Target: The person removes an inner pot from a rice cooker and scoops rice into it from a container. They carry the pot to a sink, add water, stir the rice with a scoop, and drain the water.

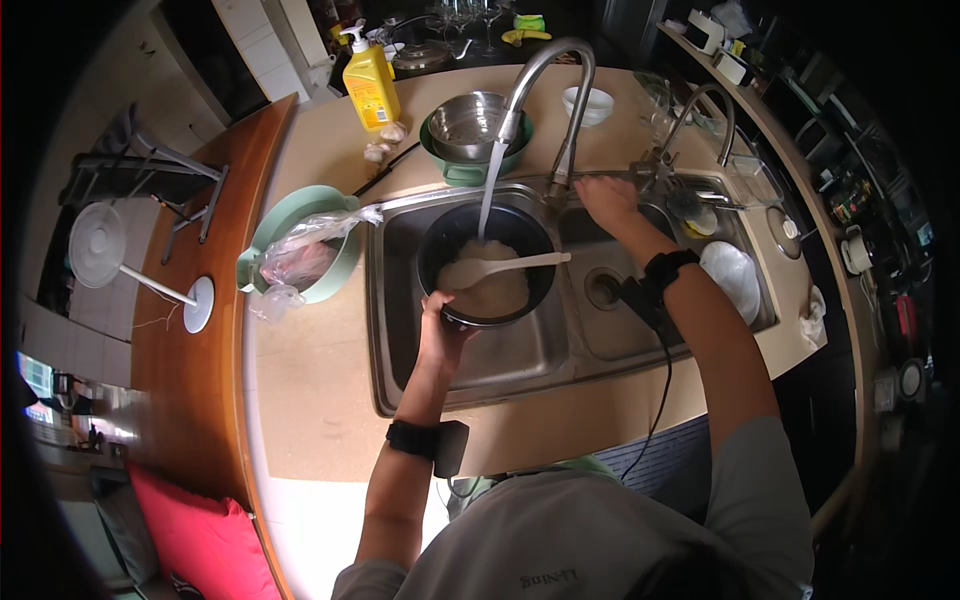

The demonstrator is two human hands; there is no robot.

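My left hand [444, 330] grips the near rim of a black inner pot [546, 279] over the left sink basin. Inside the pot lies what looks like rice [491, 297] in cloudy water, and a white rice paddle [517, 262] reaches across it to the right rim. A stream of water [491, 180] runs from the tall metal faucet [564, 161] into the pot. My right hand [609, 201] is beside the faucet's base, behind the right basin. Its fingers are bent; whether they hold a faucet lever is hidden.
On the left, a green basin [345, 262] holds bagged raw meat [298, 262]. Behind the sink stand a steel strainer [465, 124] in a green pot [469, 174], garlic bulbs [391, 133], a yellow pump bottle [371, 86] and white bowls [589, 105]. A smaller faucet [694, 97] rises at right.
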